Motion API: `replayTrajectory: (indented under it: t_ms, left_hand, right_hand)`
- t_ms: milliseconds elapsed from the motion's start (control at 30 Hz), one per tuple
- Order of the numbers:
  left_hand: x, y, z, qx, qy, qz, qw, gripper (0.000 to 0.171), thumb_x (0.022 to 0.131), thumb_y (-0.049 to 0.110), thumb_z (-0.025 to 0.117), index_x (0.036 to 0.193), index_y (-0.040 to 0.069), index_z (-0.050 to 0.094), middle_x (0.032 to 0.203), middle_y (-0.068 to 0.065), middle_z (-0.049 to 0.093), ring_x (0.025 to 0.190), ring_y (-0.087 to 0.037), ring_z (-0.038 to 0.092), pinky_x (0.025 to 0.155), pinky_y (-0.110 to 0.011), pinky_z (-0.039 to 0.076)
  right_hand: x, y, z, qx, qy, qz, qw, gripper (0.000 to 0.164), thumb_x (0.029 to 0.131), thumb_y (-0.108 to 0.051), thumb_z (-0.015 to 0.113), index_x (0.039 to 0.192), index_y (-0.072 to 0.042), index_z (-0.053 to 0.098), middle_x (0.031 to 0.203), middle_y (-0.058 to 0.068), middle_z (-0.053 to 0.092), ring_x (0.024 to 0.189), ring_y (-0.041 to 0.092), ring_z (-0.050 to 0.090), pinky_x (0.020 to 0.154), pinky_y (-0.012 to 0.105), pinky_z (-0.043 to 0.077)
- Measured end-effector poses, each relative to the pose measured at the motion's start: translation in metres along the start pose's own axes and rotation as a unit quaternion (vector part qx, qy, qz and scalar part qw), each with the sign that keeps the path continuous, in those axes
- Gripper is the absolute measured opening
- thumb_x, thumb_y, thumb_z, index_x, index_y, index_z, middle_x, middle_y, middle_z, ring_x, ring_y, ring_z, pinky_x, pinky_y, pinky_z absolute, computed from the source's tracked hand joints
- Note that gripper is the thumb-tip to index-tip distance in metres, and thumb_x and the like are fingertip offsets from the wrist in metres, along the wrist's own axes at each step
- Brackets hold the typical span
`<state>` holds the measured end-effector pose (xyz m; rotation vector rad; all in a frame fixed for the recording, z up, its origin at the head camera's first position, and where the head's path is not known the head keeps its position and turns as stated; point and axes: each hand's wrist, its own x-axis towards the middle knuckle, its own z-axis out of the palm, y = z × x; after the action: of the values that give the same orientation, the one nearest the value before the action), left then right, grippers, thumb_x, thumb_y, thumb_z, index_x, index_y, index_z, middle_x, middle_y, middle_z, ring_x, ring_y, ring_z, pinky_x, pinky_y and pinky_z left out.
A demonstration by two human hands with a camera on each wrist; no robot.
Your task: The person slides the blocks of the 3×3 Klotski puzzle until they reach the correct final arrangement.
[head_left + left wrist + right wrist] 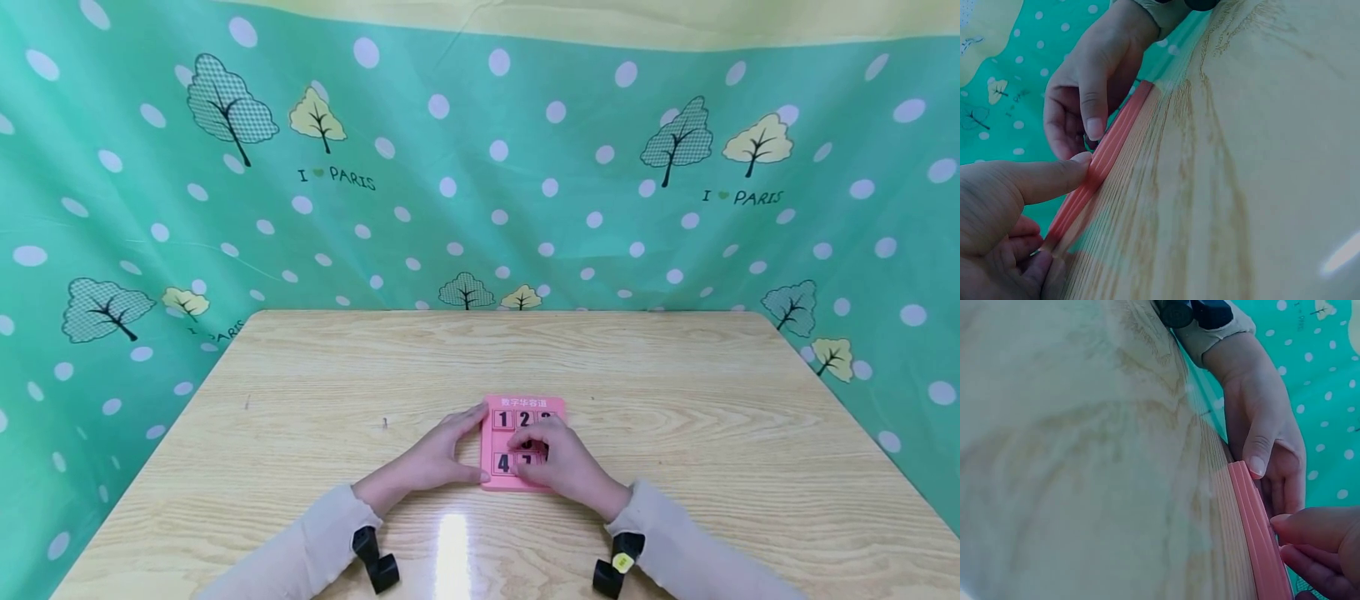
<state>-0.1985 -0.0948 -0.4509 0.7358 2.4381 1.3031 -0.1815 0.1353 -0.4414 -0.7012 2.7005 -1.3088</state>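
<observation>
A pink number slide puzzle (486, 442) lies flat on the table, its tiles in rows. Tiles 1 (503, 419) and 2 (525, 419) are at the top, with tile 4 (503, 463) lower left. My left hand (438, 454) holds the puzzle's left side, fingertips at the upper corner and thumb at the lower one. In the left wrist view its thumb (1054, 178) presses the pink edge. Over the tiles is my right hand (562, 458), bent index finger on the middle row and thumb by the bottom row. This hand covers the right-hand tiles.
The wood-grain table (315, 367) spreads around the puzzle. Behind it and at both sides hangs a green dotted curtain (495, 217) printed with trees. Each wrist wears a black camera mount (375, 560) below a light sleeve (300, 542).
</observation>
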Motion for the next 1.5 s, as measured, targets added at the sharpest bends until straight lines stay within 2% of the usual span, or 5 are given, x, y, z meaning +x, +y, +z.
replayTrajectory:
  t_ms: [367, 667, 900, 1167, 1500]
  left_hand:
    - [0.0, 0.001, 0.0, -0.003, 0.0, -0.002, 1.0, 0.093, 0.073, 0.027, 0.079, 0.149, 0.009, 0.027, 0.155, -0.004, 0.024, 0.14, -0.029, 0.022, 0.113, -0.053, 0.019]
    - [0.0, 0.002, -0.001, 0.0, 0.001, -0.002, 1.0, 0.094, 0.074, 0.028, 0.079, 0.149, 0.009, 0.027, 0.155, -0.005, 0.025, 0.14, -0.03, 0.022, 0.113, -0.053, 0.019]
    - [-0.001, 0.002, -0.001, -0.004, -0.002, 0.0, 1.0, 0.094, 0.074, 0.027, 0.079, 0.149, 0.008, 0.027, 0.155, -0.004, 0.025, 0.139, -0.028, 0.023, 0.113, -0.052, 0.02]
    - [-0.001, 0.003, -0.001, 0.011, -0.004, 0.001, 0.9999, 0.093, 0.074, 0.028, 0.079, 0.148, 0.007, 0.028, 0.155, -0.006, 0.025, 0.141, -0.03, 0.02, 0.114, -0.051, 0.019]
    - [0.0, 0.004, -0.001, 0.011, -0.003, -0.001, 0.9999, 0.092, 0.074, 0.027, 0.079, 0.148, 0.007, 0.028, 0.155, -0.006, 0.025, 0.141, -0.03, 0.02, 0.114, -0.051, 0.019]
  right_hand:
    - [0.0, 0.003, 0.002, -0.003, -0.007, -0.004, 1.0, 0.027, 0.069, -0.007, 0.078, 0.093, -0.018, 0.071, 0.097, -0.006, 0.061, 0.095, 0.015, 0.049, 0.086, 0.037, 0.042]
    - [0.005, 0.004, 0.002, -0.003, 0.012, 0.004, 1.0, 0.026, 0.072, -0.007, 0.078, 0.095, -0.016, 0.071, 0.098, -0.006, 0.061, 0.095, 0.013, 0.05, 0.085, 0.034, 0.045]
    - [0.011, 0.006, 0.0, 0.011, 0.014, -0.003, 1.0, 0.024, 0.075, -0.007, 0.076, 0.096, -0.015, 0.071, 0.101, -0.006, 0.064, 0.102, 0.015, 0.052, 0.091, 0.038, 0.044]
    - [0.016, 0.01, 0.0, 0.005, 0.026, -0.018, 0.999, 0.023, 0.076, -0.008, 0.075, 0.098, -0.013, 0.071, 0.098, -0.006, 0.066, 0.097, 0.015, 0.054, 0.088, 0.036, 0.045]
    - [0.018, 0.01, 0.0, 0.01, 0.03, -0.012, 0.999, 0.022, 0.077, -0.009, 0.075, 0.098, -0.013, 0.071, 0.097, -0.007, 0.066, 0.092, 0.013, 0.052, 0.081, 0.03, 0.045]
